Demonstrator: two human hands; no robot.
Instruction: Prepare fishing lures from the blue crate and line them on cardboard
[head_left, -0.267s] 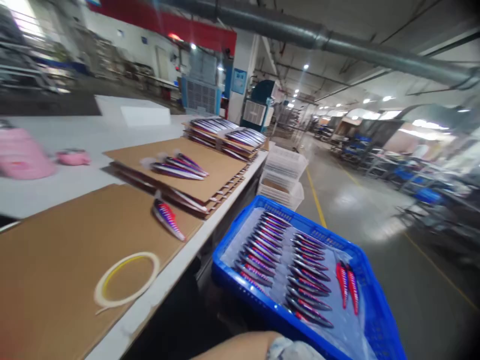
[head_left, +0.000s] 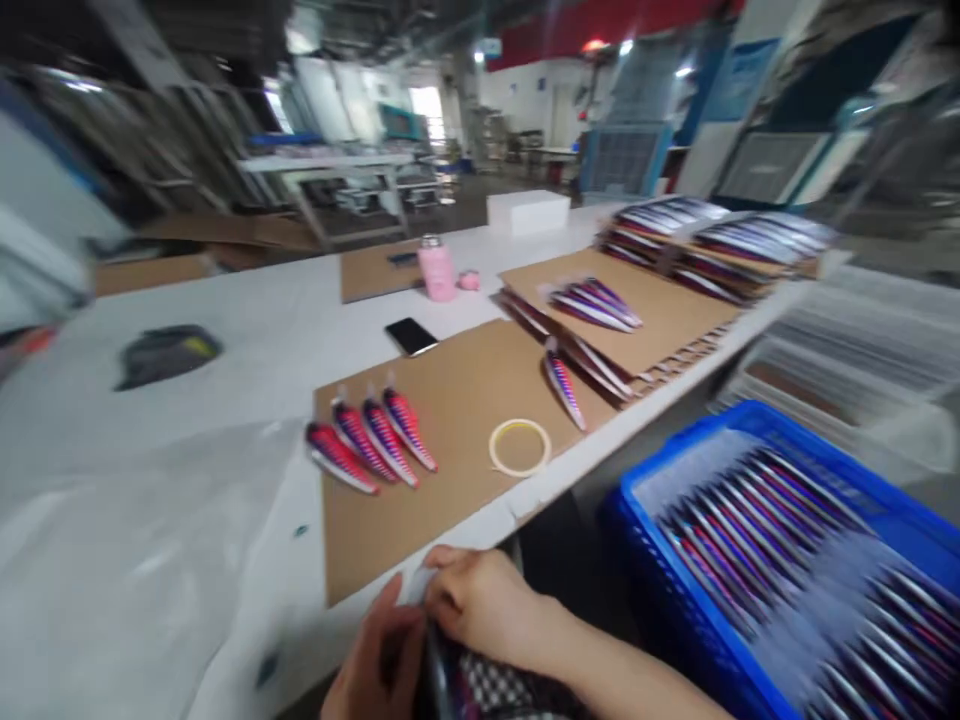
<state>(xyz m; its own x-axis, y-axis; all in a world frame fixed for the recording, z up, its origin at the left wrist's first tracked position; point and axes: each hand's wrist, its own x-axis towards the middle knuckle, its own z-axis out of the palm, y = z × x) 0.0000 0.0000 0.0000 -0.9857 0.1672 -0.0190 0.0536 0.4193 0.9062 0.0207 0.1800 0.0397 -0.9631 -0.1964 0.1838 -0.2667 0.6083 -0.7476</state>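
Observation:
At the table's front edge, my right hand [head_left: 476, 600] is closed, its thumb and fingers pinching a small whitish, see-through piece. My left hand [head_left: 379, 650] curls around the same spot from the other side. Below the fingers runs the dark, shiny body of a fishing lure [head_left: 441, 668], mostly hidden by the hands and blurred. Just beyond, several red and purple striped lures [head_left: 375, 440] lie side by side on a brown cardboard sheet [head_left: 457, 400]. A roll of cream tape [head_left: 520, 448] lies flat on that sheet, with a single lure [head_left: 564, 388] to its right.
A blue basket [head_left: 645, 540] of lures in rows stands on the right. Stacked cardboard [head_left: 660, 320] carries more lures farther back. A phone [head_left: 410, 336], a pink bottle [head_left: 436, 270] and a white box [head_left: 529, 212] are on the table. Plastic sheeting [head_left: 135, 560] covers its left part.
My view has swung left, away from the aisle and basket. Both hands and the held lure are now visible; before, only a forearm and sleeve showed at the bottom.

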